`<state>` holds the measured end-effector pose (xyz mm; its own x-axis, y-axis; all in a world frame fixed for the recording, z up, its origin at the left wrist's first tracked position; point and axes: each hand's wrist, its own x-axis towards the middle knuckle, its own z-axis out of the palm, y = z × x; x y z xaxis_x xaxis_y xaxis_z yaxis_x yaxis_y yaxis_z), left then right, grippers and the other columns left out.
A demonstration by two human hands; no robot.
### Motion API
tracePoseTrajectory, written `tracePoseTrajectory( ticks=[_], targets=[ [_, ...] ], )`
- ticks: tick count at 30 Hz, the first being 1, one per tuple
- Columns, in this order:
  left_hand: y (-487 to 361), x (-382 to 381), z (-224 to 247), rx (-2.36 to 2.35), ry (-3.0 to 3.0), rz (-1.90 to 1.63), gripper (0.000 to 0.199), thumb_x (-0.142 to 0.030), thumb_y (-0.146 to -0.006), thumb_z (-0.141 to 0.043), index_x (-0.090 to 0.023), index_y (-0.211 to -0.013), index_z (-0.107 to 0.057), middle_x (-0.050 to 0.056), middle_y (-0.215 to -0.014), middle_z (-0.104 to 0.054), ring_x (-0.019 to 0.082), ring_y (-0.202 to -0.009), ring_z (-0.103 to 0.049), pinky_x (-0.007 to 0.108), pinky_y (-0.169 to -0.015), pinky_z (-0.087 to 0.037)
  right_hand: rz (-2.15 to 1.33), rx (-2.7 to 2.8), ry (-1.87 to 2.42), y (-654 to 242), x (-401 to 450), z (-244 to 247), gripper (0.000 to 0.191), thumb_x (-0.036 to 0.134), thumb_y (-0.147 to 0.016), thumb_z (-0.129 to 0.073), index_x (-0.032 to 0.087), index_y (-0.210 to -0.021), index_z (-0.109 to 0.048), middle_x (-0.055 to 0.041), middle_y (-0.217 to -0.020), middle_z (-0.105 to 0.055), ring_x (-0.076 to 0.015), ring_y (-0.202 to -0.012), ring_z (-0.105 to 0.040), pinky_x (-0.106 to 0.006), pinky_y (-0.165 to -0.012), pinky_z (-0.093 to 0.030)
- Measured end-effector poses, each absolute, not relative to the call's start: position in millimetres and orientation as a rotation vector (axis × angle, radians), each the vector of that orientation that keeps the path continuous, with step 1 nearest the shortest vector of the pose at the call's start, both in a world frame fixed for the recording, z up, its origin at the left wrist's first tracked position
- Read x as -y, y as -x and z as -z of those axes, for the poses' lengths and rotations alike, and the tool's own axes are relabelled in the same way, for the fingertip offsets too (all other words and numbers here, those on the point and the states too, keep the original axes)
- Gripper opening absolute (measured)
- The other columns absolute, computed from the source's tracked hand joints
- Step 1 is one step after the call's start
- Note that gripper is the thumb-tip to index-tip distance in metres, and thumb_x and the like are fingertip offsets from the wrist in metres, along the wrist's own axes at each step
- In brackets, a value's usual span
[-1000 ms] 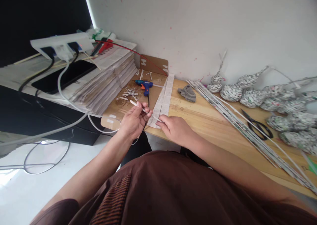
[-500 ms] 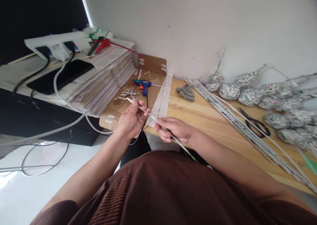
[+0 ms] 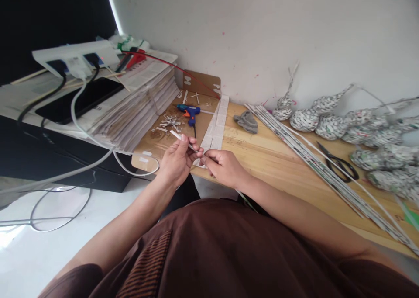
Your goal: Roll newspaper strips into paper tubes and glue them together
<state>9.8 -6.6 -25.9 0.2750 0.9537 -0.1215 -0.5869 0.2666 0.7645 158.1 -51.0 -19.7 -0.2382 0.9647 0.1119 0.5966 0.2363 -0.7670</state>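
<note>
A thin paper strip [image 3: 176, 135] sticks out past the thumb of my left hand [image 3: 178, 160], whose fingers are closed on it. My right hand [image 3: 225, 167] meets the left at the fingertips, pinching the rolled paper stick [image 3: 248, 202] that passes under the palm and down toward my lap. The spot where strip and stick meet is mostly hidden by my fingers. Just beyond the hands lie flat newspaper strips [image 3: 216, 125] and a blue glue gun [image 3: 192, 112] on brown cardboard [image 3: 147, 147].
Stacked newspapers [image 3: 140, 101] at left bear a phone [image 3: 80, 100] and a power strip [image 3: 77, 55] with cables. Paper scraps [image 3: 170, 122] lie on the cardboard. To the right are a grey cloth [image 3: 246, 122], long paper sticks [image 3: 303, 158], black scissors [image 3: 342, 167] and several woven paper gourds [image 3: 304, 119].
My right hand has turned palm down and closed in on the left fingertips, covering more of the stick. My left hand has shifted slightly right.
</note>
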Motion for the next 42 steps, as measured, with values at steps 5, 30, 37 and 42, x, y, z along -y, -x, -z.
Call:
tracePoseTrajectory(
  ticks=[5, 30, 37, 42],
  targets=[
    [-8, 3, 22, -0.722, -0.670, -1.212, 0.026, -0.038, -0.085, -0.059, -0.013, -0.078, -0.060, 0.000, -0.064, -0.057, 0.010, -0.063, -0.063, 0.018, -0.061, -0.053, -0.910, 1.931, 1.420, -161, 55, 21, 0.030, 0.039, -0.095, -0.041, 0.019, -0.088, -0.063, 0.0006, -0.061, -0.056, -0.0118, -0.057, -0.051, -0.024, -0.059, -0.033],
    [-4, -5, 27, -0.774, -0.517, -1.244, 0.026, -0.030, -0.090, -0.053, -0.010, -0.078, -0.064, 0.002, -0.063, -0.058, 0.009, -0.062, -0.062, 0.017, -0.064, -0.055, -0.968, 1.969, 1.557, -181, 70, 26, 0.035, 0.042, -0.096, -0.036, 0.018, -0.089, -0.061, -0.0025, -0.062, -0.057, -0.0125, -0.053, -0.049, -0.026, -0.053, -0.030],
    [-1, -10, 29, -0.765, -0.508, -1.253, 0.026, -0.032, -0.089, -0.053, -0.011, -0.079, -0.064, 0.002, -0.063, -0.059, 0.010, -0.063, -0.063, 0.017, -0.062, -0.055, -1.740, 1.413, 1.282, -200, 71, 27, 0.037, 0.047, -0.092, -0.045, 0.014, -0.092, -0.060, 0.0049, -0.052, -0.045, -0.0061, -0.043, -0.037, -0.019, -0.044, -0.028],
    [3, -15, 28, -0.738, -0.509, -1.233, 0.028, -0.033, -0.091, -0.050, -0.011, -0.078, -0.061, 0.002, -0.063, -0.058, 0.010, -0.064, -0.064, 0.015, -0.057, -0.054, -2.025, 1.054, 1.091, -204, 75, 28, 0.032, 0.045, -0.090, -0.050, 0.015, -0.083, -0.057, 0.0097, -0.044, -0.033, -0.0046, -0.036, -0.024, -0.019, -0.039, -0.021]
  ],
)
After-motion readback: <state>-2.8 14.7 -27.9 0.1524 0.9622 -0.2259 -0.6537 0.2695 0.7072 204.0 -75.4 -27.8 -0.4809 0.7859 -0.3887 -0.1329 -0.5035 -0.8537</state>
